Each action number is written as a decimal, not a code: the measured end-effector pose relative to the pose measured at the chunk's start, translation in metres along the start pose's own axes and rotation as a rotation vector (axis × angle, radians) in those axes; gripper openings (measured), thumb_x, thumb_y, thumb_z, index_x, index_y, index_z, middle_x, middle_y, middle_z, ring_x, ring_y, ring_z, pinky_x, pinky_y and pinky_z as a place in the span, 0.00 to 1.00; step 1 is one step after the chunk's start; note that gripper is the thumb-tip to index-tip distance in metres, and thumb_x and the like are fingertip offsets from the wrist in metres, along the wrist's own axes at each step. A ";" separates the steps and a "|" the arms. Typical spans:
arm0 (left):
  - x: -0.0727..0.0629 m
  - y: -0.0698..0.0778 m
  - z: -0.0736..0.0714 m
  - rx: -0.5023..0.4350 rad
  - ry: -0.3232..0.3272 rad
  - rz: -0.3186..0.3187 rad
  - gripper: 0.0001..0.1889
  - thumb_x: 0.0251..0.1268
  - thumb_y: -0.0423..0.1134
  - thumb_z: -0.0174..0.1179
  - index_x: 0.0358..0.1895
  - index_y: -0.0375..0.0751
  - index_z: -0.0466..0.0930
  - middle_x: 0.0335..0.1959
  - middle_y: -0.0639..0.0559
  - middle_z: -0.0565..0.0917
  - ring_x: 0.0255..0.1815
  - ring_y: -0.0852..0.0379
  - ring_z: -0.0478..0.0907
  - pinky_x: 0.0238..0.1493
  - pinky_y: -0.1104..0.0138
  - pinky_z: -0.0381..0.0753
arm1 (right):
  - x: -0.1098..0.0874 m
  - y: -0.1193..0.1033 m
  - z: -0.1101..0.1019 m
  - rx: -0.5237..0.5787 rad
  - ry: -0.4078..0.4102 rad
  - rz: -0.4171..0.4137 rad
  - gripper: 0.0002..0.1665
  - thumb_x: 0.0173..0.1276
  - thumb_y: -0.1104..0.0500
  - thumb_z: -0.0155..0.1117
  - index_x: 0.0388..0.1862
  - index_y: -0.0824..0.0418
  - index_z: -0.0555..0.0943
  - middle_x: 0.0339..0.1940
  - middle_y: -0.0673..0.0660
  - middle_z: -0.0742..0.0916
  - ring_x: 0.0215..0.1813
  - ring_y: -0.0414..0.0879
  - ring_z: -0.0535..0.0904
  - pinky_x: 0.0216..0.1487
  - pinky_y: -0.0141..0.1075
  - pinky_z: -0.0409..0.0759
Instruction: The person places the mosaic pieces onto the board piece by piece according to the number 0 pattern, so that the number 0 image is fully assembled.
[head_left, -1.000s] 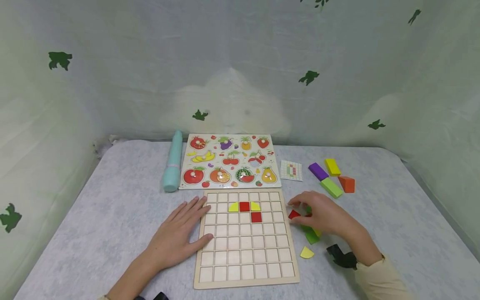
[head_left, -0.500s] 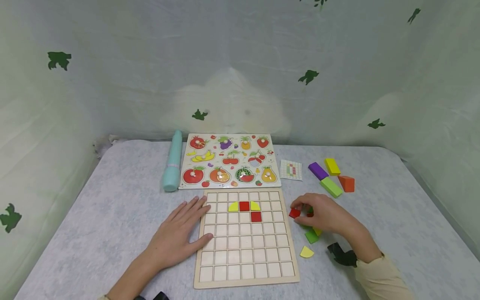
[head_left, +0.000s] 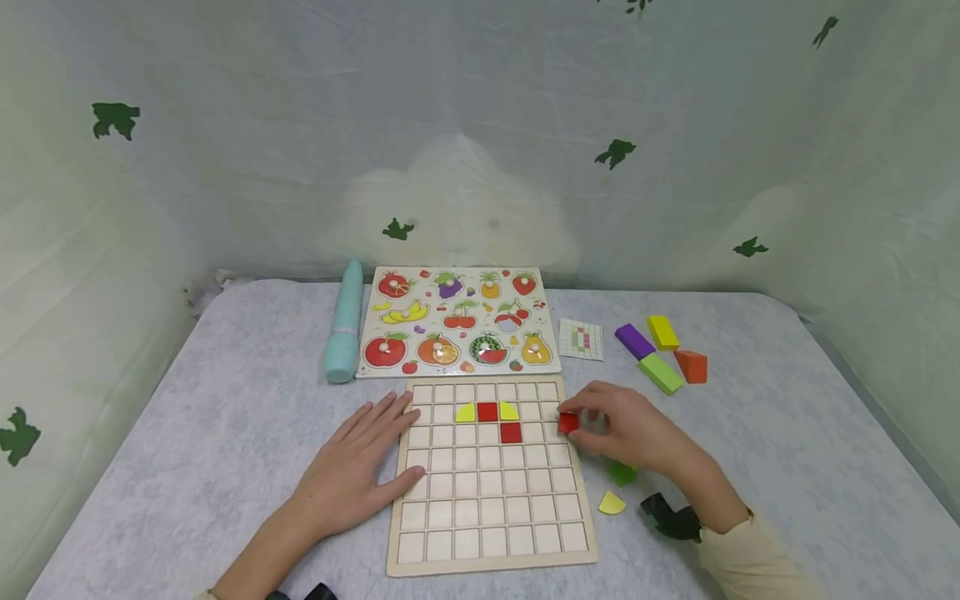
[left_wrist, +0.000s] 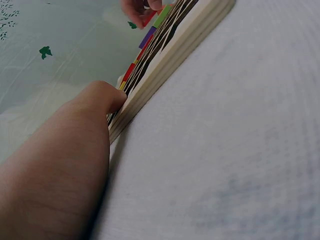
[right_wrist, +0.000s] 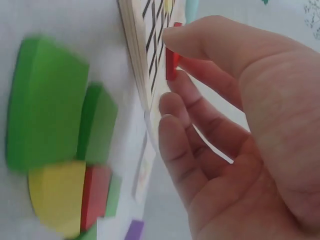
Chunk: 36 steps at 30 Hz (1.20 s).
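My right hand pinches a red square tile between thumb and fingers, over the right edge of the wooden grid board. In the right wrist view the same red tile stands on edge beside the thumb tip. My left hand lies with straight, spread fingers on the board's left edge. In the board's upper cells sit two yellow quarter-round tiles, with a red tile between them. Another red tile lies one row lower.
Green blocks, a yellow piece and a red piece lie right of the board. A yellow quarter-round is nearer me. Behind stand a fruit puzzle, a teal roll, a pattern card, and purple, yellow, light green and orange blocks.
My right hand has picked up the red tile from among the pieces and moved left with it to the board's edge. The left hand has stayed in place.
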<state>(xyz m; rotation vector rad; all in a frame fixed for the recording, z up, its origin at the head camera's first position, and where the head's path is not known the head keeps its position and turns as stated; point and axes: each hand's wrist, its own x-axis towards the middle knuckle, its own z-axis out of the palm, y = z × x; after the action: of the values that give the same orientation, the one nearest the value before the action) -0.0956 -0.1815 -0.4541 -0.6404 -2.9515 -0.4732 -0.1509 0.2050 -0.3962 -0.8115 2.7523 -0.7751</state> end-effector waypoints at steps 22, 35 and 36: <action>0.000 -0.002 0.001 -0.003 0.007 0.008 0.41 0.67 0.67 0.60 0.78 0.50 0.67 0.83 0.54 0.59 0.84 0.51 0.53 0.83 0.53 0.51 | 0.013 -0.042 0.037 -0.015 -0.063 -0.131 0.16 0.69 0.54 0.73 0.55 0.48 0.88 0.49 0.41 0.85 0.47 0.38 0.76 0.47 0.31 0.81; 0.000 -0.001 0.000 -0.008 0.001 0.001 0.41 0.67 0.67 0.60 0.78 0.49 0.67 0.83 0.54 0.59 0.85 0.51 0.53 0.83 0.53 0.51 | 0.013 -0.044 0.040 -0.063 -0.069 -0.173 0.19 0.70 0.51 0.73 0.59 0.47 0.87 0.51 0.43 0.85 0.48 0.38 0.76 0.48 0.31 0.82; 0.000 -0.001 0.000 -0.009 0.002 0.001 0.41 0.67 0.67 0.60 0.78 0.49 0.67 0.83 0.54 0.59 0.85 0.52 0.53 0.83 0.53 0.51 | 0.012 -0.044 0.040 -0.062 -0.069 -0.168 0.19 0.69 0.50 0.73 0.59 0.47 0.87 0.51 0.42 0.85 0.49 0.37 0.76 0.49 0.31 0.82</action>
<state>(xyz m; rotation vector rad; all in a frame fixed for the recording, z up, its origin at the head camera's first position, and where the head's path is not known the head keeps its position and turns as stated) -0.0962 -0.1820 -0.4546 -0.6419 -2.9491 -0.4873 -0.1295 0.1498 -0.4072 -1.0722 2.6849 -0.6788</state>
